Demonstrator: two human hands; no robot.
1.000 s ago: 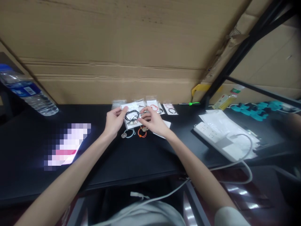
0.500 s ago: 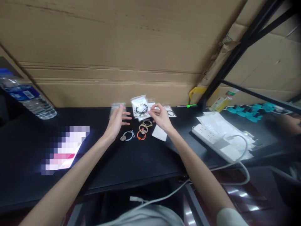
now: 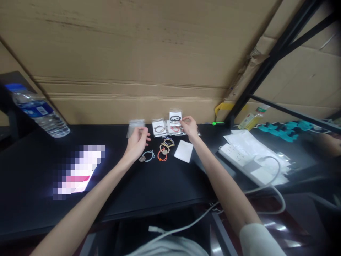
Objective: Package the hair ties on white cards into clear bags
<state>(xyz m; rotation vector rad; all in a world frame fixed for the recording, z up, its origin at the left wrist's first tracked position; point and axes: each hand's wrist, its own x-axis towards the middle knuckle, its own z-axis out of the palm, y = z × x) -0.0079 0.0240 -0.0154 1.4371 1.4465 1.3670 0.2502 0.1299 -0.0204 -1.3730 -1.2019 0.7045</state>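
My right hand (image 3: 189, 126) pinches a small clear packet with a black hair tie on a white card (image 3: 175, 117), held over a row of similar packets (image 3: 160, 128) at the back of the black desk (image 3: 149, 185). My left hand (image 3: 137, 142) hovers with its fingers apart and empty, just left of loose hair ties: a light blue one (image 3: 147, 155), an orange one (image 3: 162, 155) and beige ones (image 3: 167, 143). A blank white card (image 3: 183, 150) lies beside them, under my right wrist.
A water bottle (image 3: 39, 112) lies at the far left. A lit screen (image 3: 78, 170) rests on the desk's left side. A white power strip (image 3: 247, 163) with a cable and plastic bags sits at the right. Cardboard (image 3: 133, 71) walls the back.
My left hand let go of the black-tie packet and drew back, empty. My right hand carried the packet away to the back right, over the row of packets.
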